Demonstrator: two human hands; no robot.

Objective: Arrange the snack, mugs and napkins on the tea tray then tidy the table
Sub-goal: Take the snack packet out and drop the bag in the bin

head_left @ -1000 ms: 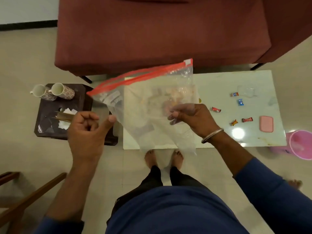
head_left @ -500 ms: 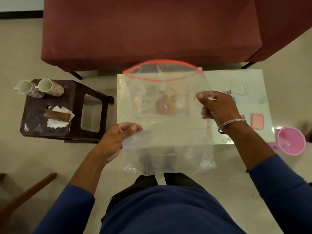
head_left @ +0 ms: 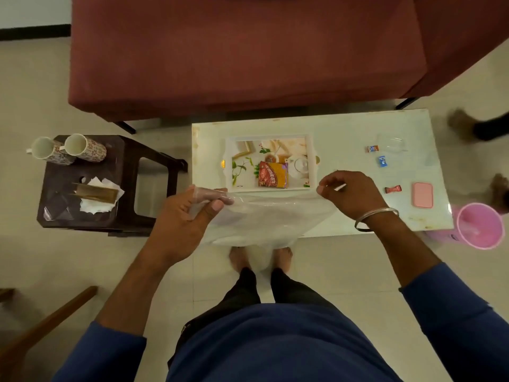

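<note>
A clear plastic bag (head_left: 264,219) hangs flat over the near edge of the white table (head_left: 344,128). My left hand (head_left: 190,213) grips its left corner and my right hand (head_left: 349,194) pinches its right corner. Just beyond the bag sits a white printed tea tray (head_left: 230,161) with an orange and red snack packet (head_left: 272,174) in it. Two floral mugs (head_left: 68,148) lie on a dark stool (head_left: 115,216) at the left, beside white napkins (head_left: 95,208) under a brown holder.
Several small wrapped candies (head_left: 381,161), a pink lid (head_left: 422,194) and a clear wrapper lie on the table's right part. A pink bin (head_left: 479,226) stands at the right on the floor. A maroon sofa (head_left: 242,51) is behind the table. Someone's feet show at far right.
The bag was held up open in front of me; now it is lowered and stretched flat at the table's near edge, uncovering the tray and snack packet.
</note>
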